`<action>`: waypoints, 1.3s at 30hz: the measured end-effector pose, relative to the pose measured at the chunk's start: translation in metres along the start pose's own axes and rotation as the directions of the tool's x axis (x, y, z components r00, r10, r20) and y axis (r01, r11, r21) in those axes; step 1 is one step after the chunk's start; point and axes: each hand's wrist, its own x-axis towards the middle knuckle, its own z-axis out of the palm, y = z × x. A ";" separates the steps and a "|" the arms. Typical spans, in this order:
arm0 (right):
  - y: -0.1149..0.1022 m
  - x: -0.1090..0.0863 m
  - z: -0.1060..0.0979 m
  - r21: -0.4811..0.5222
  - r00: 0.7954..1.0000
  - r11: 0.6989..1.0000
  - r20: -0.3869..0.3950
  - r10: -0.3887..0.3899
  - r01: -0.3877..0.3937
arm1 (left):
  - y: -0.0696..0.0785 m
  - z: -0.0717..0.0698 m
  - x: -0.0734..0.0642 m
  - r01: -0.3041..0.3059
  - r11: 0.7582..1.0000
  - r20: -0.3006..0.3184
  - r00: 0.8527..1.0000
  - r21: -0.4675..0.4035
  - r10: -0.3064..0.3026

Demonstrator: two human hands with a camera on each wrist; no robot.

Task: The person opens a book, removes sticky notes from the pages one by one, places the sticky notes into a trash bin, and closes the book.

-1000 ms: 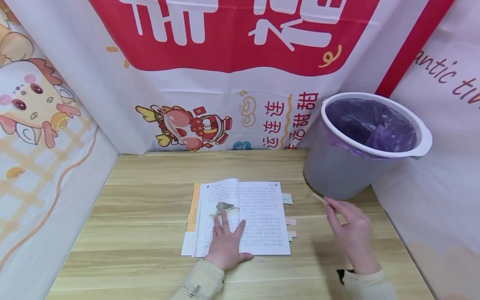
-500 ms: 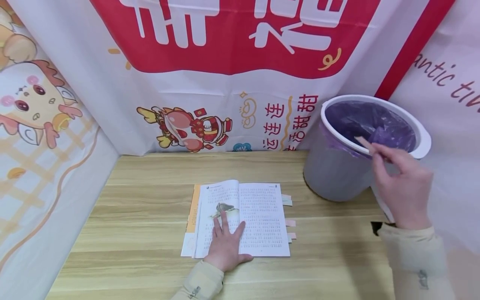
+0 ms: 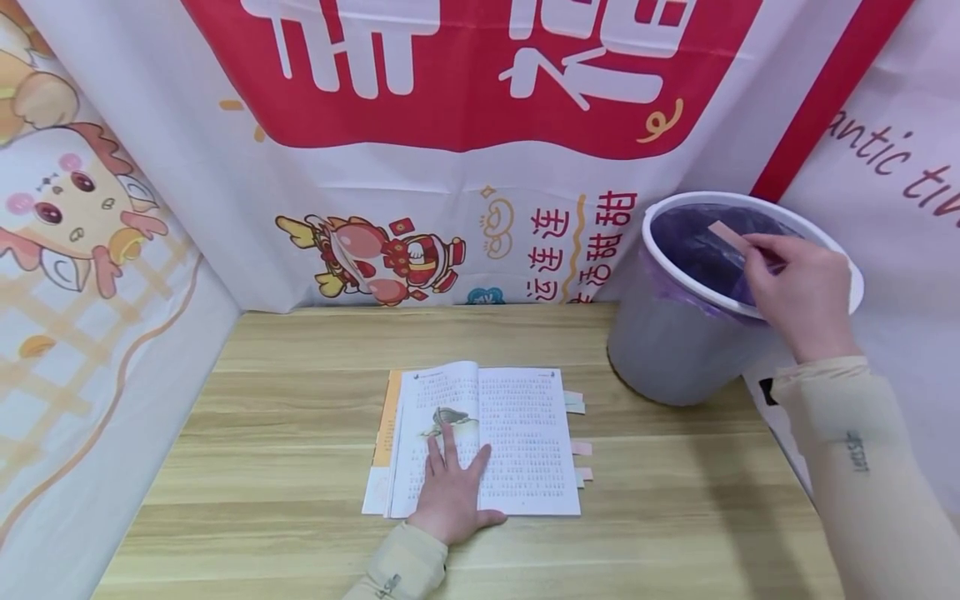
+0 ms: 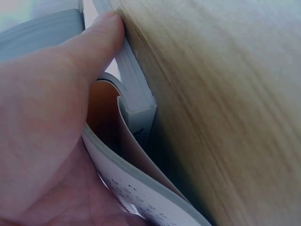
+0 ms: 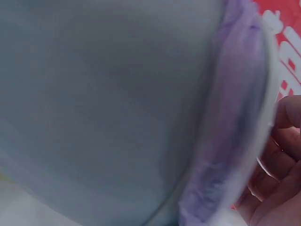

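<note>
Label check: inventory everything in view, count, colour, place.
open book: one, white pages, mid-table
page tabs: four-plus, pink and pale green, book's right edge
paper strip: one, pink, above bin opening
trash bin: one, grey, white-rimmed, far right
bin liner: one, purple, inside bin
table: one, light wood-grain, beneath book
printed cloth backdrop: count unclear, white and red, behind table
left hand: one, bare, on book pages
right hand: one, bare, pinching strip
sleeves: two, beige, on both arms

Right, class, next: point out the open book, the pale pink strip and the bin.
Open book (image 3: pixel 521 442): head view, on its right-hand page.
Pale pink strip (image 3: pixel 726 235): head view, near its middle.
Bin (image 3: pixel 663 337): head view, on its grey outer wall.
</note>
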 end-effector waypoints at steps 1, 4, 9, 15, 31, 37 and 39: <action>0.001 0.003 0.001 -0.015 0.999 1.000 0.024 0.021 -0.021 | 0.000 0.000 0.000 -0.001 1.000 0.001 1.000 -0.001 0.001; 0.003 0.011 0.005 -0.040 0.997 0.998 0.057 0.046 -0.044 | 0.001 -0.002 -0.001 -0.004 1.000 0.003 1.000 -0.002 0.004; 0.007 0.019 0.010 -0.090 0.989 0.993 0.118 0.085 -0.075 | 0.002 -0.003 -0.002 -0.005 1.000 0.001 1.000 0.004 0.005; 0.014 0.024 0.019 -0.111 0.983 0.993 0.178 0.056 -0.036 | 0.002 -0.004 -0.003 0.001 1.000 0.003 1.000 0.004 -0.001; 0.005 0.015 0.015 -0.060 0.993 0.997 0.100 0.061 -0.055 | 0.001 0.000 -0.001 0.003 1.000 -0.002 1.000 0.004 -0.003; -0.018 -0.004 0.007 0.044 0.997 0.998 -0.064 -0.032 0.035 | 0.000 0.002 0.000 0.003 1.000 -0.006 1.000 -0.001 -0.003; -0.023 -0.013 0.006 0.087 0.988 0.991 -0.128 -0.092 0.103 | 0.000 0.002 0.000 0.002 1.000 -0.006 1.000 -0.001 -0.002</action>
